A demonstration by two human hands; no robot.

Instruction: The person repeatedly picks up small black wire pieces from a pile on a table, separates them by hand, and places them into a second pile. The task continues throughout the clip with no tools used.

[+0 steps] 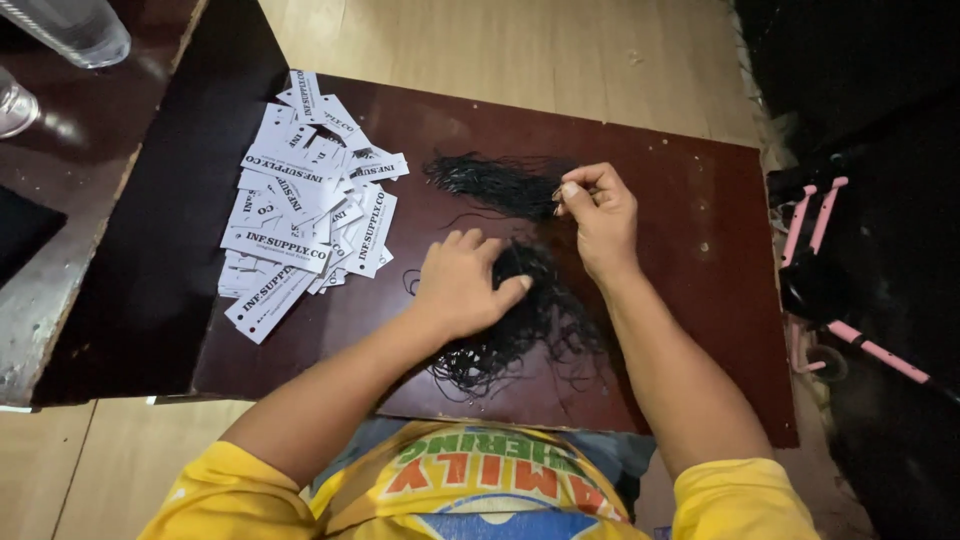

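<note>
My left hand [462,283] presses down on a tangled pile of thin black strings [520,330] on a dark brown board [700,230], its fingers closed over the pile's top. My right hand [600,212] pinches a black string between thumb and forefinger, drawn from a second, straighter bunch of black strings [490,180] just left of it. A loose heap of white rectangular paper tags with black print [305,200] lies to the left of both hands, untouched.
The board rests on a pale wooden floor [520,40]. A clear plastic bottle [75,28] lies at the top left on another dark surface. A pink-framed wheeled object [830,290] stands in shadow to the right. My yellow shirt fills the bottom edge.
</note>
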